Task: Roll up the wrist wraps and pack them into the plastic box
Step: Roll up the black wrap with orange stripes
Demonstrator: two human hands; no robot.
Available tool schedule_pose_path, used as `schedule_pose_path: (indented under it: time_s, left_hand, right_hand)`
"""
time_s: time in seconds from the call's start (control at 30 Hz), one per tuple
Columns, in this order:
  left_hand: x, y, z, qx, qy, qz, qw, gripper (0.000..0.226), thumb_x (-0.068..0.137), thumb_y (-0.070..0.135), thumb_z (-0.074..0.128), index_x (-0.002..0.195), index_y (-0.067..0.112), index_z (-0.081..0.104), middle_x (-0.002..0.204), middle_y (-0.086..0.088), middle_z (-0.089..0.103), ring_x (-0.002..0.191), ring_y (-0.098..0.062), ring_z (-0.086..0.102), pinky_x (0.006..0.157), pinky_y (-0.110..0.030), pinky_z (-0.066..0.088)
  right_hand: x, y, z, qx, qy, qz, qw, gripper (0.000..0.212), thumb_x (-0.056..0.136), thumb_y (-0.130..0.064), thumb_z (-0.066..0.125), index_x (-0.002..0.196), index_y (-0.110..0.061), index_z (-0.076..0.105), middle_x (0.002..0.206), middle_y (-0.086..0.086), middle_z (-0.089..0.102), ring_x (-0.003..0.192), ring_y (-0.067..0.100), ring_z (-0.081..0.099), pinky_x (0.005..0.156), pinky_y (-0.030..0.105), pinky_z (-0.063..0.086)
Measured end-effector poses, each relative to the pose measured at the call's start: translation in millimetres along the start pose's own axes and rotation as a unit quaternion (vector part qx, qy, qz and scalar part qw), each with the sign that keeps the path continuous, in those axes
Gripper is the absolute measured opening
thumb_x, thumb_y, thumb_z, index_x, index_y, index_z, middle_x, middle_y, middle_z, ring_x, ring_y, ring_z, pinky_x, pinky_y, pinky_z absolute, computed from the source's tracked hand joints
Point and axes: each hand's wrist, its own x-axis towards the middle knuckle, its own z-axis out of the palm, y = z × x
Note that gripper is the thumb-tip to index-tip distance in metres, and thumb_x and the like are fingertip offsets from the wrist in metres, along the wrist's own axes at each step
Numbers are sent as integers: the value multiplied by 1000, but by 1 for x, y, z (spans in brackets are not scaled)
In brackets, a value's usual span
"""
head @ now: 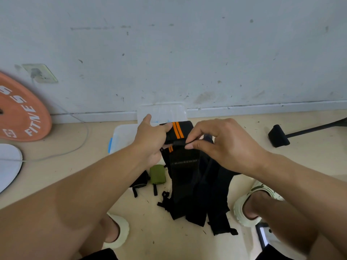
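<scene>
Left hand grips wrap; right hand pinches its strap.
Risk: slack pinch, roll loosens before reaching box.

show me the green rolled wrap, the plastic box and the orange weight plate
green rolled wrap (157, 174): head view, middle of the roll
plastic box (122, 136): head view, bare left part of the base
orange weight plate (22, 117): head view, lettered face

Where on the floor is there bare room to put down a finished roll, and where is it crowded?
Bare floor lies between the cable and the box, and right of the black wraps up to the black foot. It is crowded in front of the box: the green roll, a black roll and loose wraps lie there under both hands.
</scene>
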Motion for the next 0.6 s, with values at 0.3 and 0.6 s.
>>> schedule_pose_path:
  time_s: [0.3, 0.6]
  left_hand:
    - [5, 7, -4, 44, -3, 49, 998, 81, 102, 10, 64, 163, 36, 17, 108, 3, 65, 100, -17, 69, 78, -31, 58]
    - [-11, -3, 6, 49, -121, 59, 990, 91, 98, 4, 67, 162, 45, 16, 122, -14, 73, 111, -30, 72, 108, -49, 51]
  right_hand:
    - [-3, -9, -6, 110, -21, 19, 993, 8, 87, -25, 81, 86, -30, 75, 82, -13, 74, 77, 10, 67, 73, 24, 53]
    - [9, 6, -8, 141, 80, 112, 980, 8, 87, -18, 81, 84, -21, 75, 82, -1, 76, 77, 21, 71, 68, 18, 53]
